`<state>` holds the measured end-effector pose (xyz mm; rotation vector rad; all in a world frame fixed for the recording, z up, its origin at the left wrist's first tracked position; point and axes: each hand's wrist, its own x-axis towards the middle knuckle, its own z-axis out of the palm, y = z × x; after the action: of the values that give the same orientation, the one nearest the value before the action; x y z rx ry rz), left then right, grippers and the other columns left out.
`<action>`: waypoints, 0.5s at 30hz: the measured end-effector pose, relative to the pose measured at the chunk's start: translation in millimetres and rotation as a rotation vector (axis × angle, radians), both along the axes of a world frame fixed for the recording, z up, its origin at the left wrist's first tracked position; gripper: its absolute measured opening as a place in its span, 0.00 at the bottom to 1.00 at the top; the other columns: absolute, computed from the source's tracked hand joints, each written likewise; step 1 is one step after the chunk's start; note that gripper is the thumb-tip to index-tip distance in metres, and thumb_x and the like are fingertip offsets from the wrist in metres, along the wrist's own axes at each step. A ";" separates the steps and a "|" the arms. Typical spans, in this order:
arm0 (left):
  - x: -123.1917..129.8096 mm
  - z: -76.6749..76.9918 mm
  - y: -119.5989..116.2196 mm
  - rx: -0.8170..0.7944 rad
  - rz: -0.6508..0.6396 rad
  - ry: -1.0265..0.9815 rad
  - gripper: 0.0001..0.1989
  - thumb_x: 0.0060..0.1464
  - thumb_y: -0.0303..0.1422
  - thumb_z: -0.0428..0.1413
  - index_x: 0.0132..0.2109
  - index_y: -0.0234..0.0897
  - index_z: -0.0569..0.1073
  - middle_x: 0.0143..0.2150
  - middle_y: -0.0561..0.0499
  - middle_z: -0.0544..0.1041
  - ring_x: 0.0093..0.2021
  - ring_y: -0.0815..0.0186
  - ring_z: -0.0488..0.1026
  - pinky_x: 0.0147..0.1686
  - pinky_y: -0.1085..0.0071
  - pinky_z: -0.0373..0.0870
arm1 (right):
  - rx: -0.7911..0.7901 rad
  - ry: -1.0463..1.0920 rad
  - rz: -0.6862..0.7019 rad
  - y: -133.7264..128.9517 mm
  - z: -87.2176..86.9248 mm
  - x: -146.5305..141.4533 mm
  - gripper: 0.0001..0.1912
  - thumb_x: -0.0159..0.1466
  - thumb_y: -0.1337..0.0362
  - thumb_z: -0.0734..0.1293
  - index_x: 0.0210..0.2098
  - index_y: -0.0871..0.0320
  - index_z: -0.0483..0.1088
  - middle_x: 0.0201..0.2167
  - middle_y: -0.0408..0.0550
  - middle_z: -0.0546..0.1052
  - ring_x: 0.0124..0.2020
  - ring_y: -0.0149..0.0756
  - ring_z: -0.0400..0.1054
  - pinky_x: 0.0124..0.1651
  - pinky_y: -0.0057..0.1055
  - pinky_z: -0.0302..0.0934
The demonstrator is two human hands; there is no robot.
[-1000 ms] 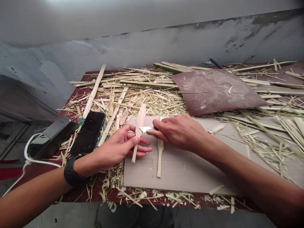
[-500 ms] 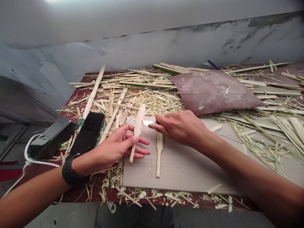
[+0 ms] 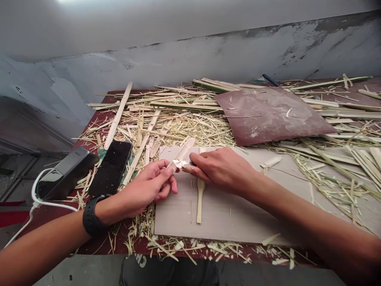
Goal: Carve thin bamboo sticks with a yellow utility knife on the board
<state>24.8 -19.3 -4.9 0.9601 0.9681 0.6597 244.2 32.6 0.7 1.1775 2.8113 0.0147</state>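
My left hand (image 3: pixel 157 180) is closed on a pale bamboo piece (image 3: pixel 185 147), its wide end tilted up and to the right. My right hand (image 3: pixel 222 169) grips a knife, mostly hidden by the fingers; its short blade (image 3: pixel 181 163) lies against the bamboo piece close to my left thumb. Below my hands, a second bamboo piece (image 3: pixel 200 202) with a narrow handle lies on the grey board (image 3: pixel 238 214). Its upper part is partly covered by my right hand.
Bamboo shavings (image 3: pixel 202 129) and strips spread over the dark red table. A black phone (image 3: pixel 110 169) and a black box with a white cable (image 3: pixel 67 172) lie at left. A brown sheet (image 3: pixel 274 115) rests on strips at the back. A small carved piece (image 3: pixel 271 162) lies right.
The bamboo piece in my left hand has tipped from nearly upright toward the right. My left fingers have curled in, and the knife has moved slightly down and left, nearer the thumb.
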 end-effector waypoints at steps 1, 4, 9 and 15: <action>0.0 -0.4 -0.7 0.003 -0.004 0.000 0.12 0.70 0.40 0.51 0.41 0.36 0.66 0.28 0.55 0.72 0.16 0.80 0.51 0.17 0.77 0.43 | 0.014 -0.004 -0.018 -0.1 0.0 0.2 0.32 0.75 0.43 0.42 0.37 0.57 0.67 0.25 0.48 0.75 0.20 0.32 0.55 0.28 0.33 0.35; 0.4 -1.2 -2.9 0.004 0.008 0.013 0.13 0.69 0.42 0.52 0.43 0.36 0.67 0.27 0.56 0.71 0.16 0.79 0.50 0.17 0.76 0.42 | 0.057 -0.012 -0.069 1.9 -0.5 2.8 0.33 0.75 0.43 0.44 0.38 0.58 0.68 0.24 0.49 0.75 0.20 0.32 0.56 0.27 0.34 0.35; 1.3 -1.2 -4.9 0.010 0.021 0.021 0.14 0.69 0.42 0.52 0.45 0.34 0.69 0.26 0.56 0.69 0.16 0.78 0.50 0.18 0.76 0.42 | 0.080 -0.031 -0.100 4.7 0.1 5.8 0.31 0.75 0.44 0.45 0.37 0.58 0.69 0.24 0.50 0.75 0.21 0.34 0.59 0.27 0.33 0.35; 0.7 -1.6 -5.0 0.051 0.027 0.035 0.13 0.70 0.40 0.50 0.40 0.35 0.69 0.27 0.56 0.70 0.17 0.79 0.50 0.18 0.77 0.44 | 0.010 -0.013 -0.045 -1.4 2.4 -2.8 0.35 0.74 0.42 0.40 0.37 0.57 0.67 0.25 0.48 0.75 0.19 0.32 0.54 0.27 0.33 0.34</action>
<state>25.5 -24.3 -6.5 1.0080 1.0003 0.6956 241.4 31.2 3.2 1.2371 2.7759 0.0328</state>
